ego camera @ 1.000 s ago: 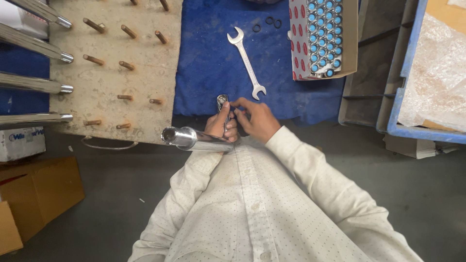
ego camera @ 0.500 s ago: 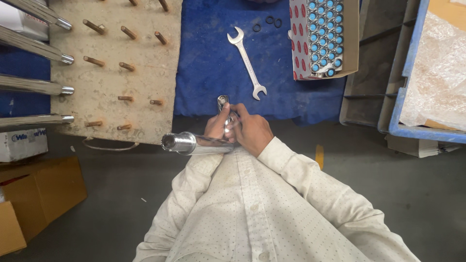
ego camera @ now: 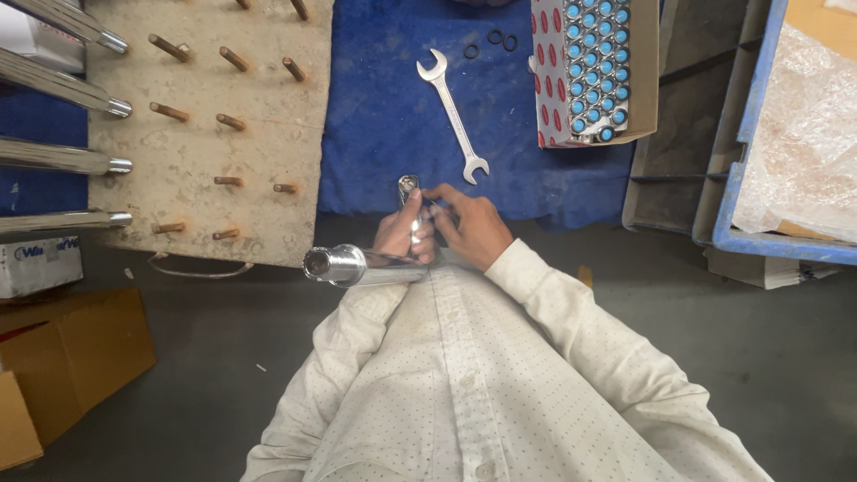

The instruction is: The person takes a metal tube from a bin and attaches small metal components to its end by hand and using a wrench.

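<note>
Gripping the chrome fitting (ego camera: pixel 406 223), the left hand (ego camera: pixel 402 236) steadies it while right hand (ego camera: pixel 469 228) fingertips pinch its end; spanner (ego camera: pixel 453 116) lies untouched.

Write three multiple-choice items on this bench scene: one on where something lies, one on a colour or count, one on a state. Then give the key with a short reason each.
1. Where does the spanner lie?
A. On the blue mat
B. In the blue crate
C. On the wooden peg board

2. How many small black rings lie above the spanner's top end?
A. One
B. Three
C. Six

3. What are the two hands doing?
A. Both rest flat on the mat
B. Both hold a shiny metal part
C. One lifts the spanner

Key: A, the spanner lies free on the blue mat between the peg board and the box of blue-capped pieces. B, three rings show there. B, the left hand and right hand both close round the metal part.
</note>
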